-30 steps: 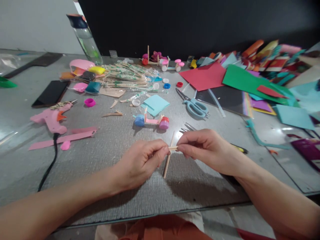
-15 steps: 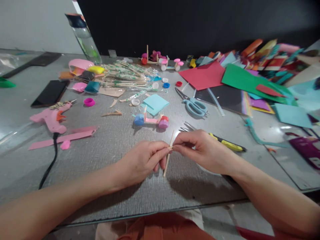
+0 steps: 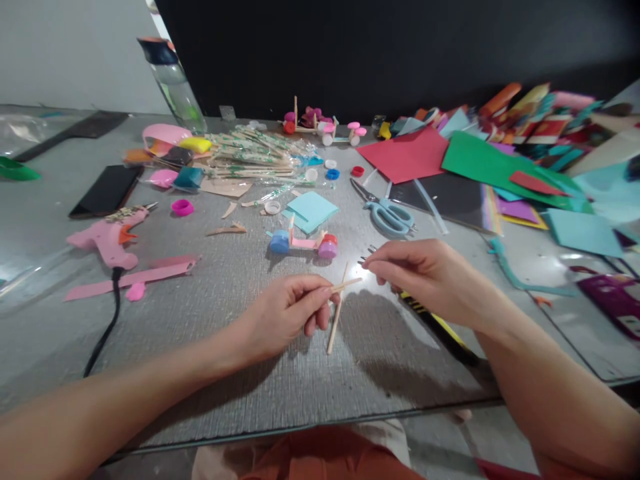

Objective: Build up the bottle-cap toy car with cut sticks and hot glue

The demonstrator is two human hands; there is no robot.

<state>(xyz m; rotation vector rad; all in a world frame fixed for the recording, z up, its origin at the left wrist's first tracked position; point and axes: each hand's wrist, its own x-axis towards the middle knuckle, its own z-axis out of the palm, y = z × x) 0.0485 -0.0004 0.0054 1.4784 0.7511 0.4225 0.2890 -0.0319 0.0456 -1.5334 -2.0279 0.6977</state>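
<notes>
From the head view, the left hand pinches a pair of crossed wooden sticks just above the table. The right hand hovers just right of them, fingers loosely curled, gripping nothing. Blue scissors lie beyond it.

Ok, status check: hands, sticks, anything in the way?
Left hand pinching crossed wooden sticks. Right hand off them, just right of the short stick's tip, fingers closed. Pliers lie under the right hand.
</notes>
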